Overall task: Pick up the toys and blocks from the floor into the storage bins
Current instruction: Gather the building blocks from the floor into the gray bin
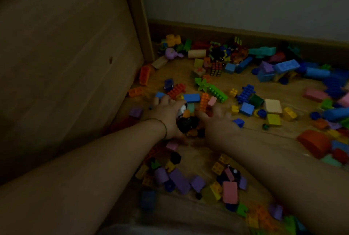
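Note:
Coloured blocks and toys lie scattered over the wooden floor (279,91). My left hand (166,115) and my right hand (219,121) reach down side by side and cup a small heap between them. In that heap is a black and white toy figure (186,121) with orange pieces. The right hand is blurred. Its fingers spread over orange and pink blocks (207,102). A blue block (191,97) lies just past the left fingertips. Whether either hand grips anything is unclear. No storage bin is in view.
A tall wooden panel (66,64) rises on the left, close to my left arm. A wall with a skirting board (245,34) bounds the far side. Purple, yellow and pink blocks (188,180) lie under my forearms. A puzzle cube (216,68) and blue foam blocks (287,65) lie farther back.

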